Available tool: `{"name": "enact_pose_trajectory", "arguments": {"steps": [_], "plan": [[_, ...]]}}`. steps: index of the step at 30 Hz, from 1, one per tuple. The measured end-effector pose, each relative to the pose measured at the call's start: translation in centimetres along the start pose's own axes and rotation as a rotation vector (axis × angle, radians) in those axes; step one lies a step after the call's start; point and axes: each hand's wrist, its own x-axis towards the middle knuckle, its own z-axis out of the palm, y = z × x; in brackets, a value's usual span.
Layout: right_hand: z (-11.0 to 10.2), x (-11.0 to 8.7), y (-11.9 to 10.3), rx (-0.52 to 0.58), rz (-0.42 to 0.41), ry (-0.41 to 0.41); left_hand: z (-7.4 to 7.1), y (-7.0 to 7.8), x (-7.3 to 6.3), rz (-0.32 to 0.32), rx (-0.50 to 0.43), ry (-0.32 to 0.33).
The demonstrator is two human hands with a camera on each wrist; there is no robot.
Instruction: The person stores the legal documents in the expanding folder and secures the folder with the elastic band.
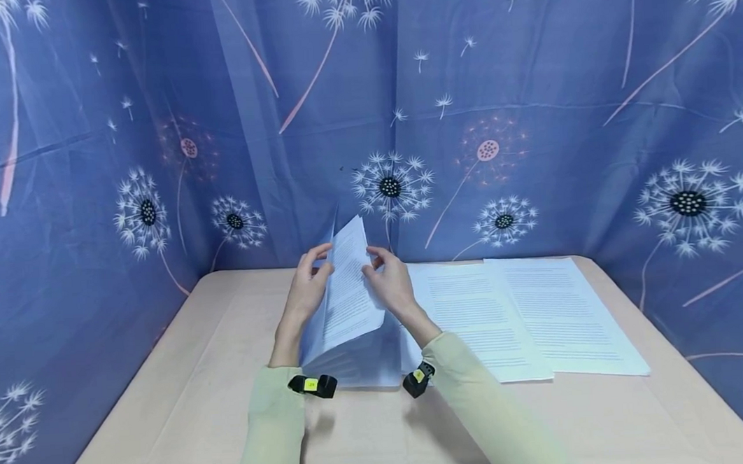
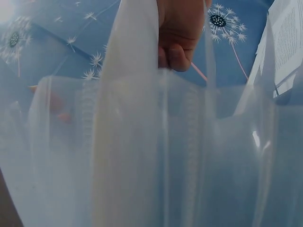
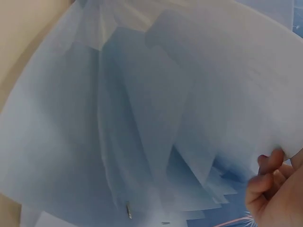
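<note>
A translucent blue display folder [image 1: 359,364] with clear pockets stands partly opened on the table, its pages fanned. A printed sheet [image 1: 349,289] is upright and tilted among the pockets. My left hand [image 1: 307,286] pinches the clear plastic pocket [image 2: 61,156] at the left edge. On the other side, my right hand [image 1: 389,279] pinches the printed sheet's right edge between thumb and curled fingers. In the left wrist view, white paper [image 2: 130,61] rises between clear pocket layers. Several pocket leaves [image 3: 147,118] hang fanned beside my right hand in the right wrist view.
Two overlapping piles of printed paper, one nearer [image 1: 471,325] and one farther right [image 1: 568,313], lie on the beige table [image 1: 209,381] beside the folder. A blue dandelion-patterned curtain [image 1: 317,165] hangs along the table's back and sides.
</note>
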Motion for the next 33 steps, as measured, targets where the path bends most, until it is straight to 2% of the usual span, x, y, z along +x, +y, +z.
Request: {"name": "enact_pose_trajectory", "arguments": {"steps": [6, 10, 15, 23, 29, 33], "plan": [[0.8, -0.2, 0.2, -0.085, 0.021, -0.004, -0.1, 0.1, 0.0, -0.002, -0.004, 0.013], [1.2, -0.5, 0.2, -0.086, 0.005, -0.007, -0.1, 0.0, -0.1, -0.002, -0.003, 0.017], [1.8, -0.6, 0.3, -0.104, -0.053, -0.006, 0.0, -0.1, -0.1, 0.000, -0.002, 0.018], [2.5, -1.0, 0.5, -0.171, -0.196, 0.038, -0.1, -0.1, 0.0, -0.011, 0.005, 0.021], [2.8, -1.3, 0.5, -0.265, -0.284, 0.037, 0.0, -0.1, 0.0, -0.006, -0.001, 0.020], [2.6, -1.5, 0.6, -0.277, -0.287, 0.009, 0.0, -0.1, 0.0, -0.001, 0.002, 0.020]]}}
